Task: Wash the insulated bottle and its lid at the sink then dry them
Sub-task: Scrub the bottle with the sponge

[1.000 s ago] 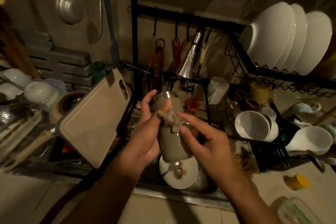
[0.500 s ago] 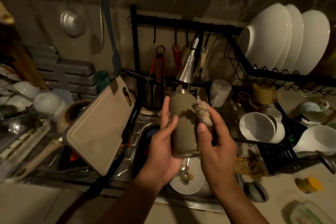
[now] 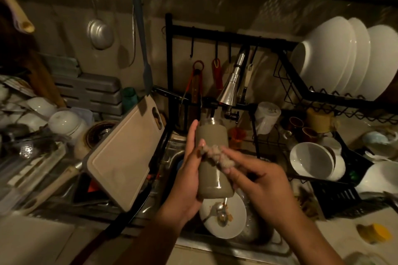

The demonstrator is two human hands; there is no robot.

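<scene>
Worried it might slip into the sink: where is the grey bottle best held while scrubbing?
Grip the bottle by its lower body from the left side, as the left hand does: the near-upright cylinder should fill a palm better than the narrow steel neck, leaving the front free for the right hand and scrubber.

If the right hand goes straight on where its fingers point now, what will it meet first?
The scrub pad it pinches lies on the bottle, so the right hand would likely press into the bottle's side.

Bottle (image 3: 212,137) left side behind left hand (image 3: 187,178) — scrubber (image 3: 217,155) end under right hand (image 3: 262,183).
</scene>
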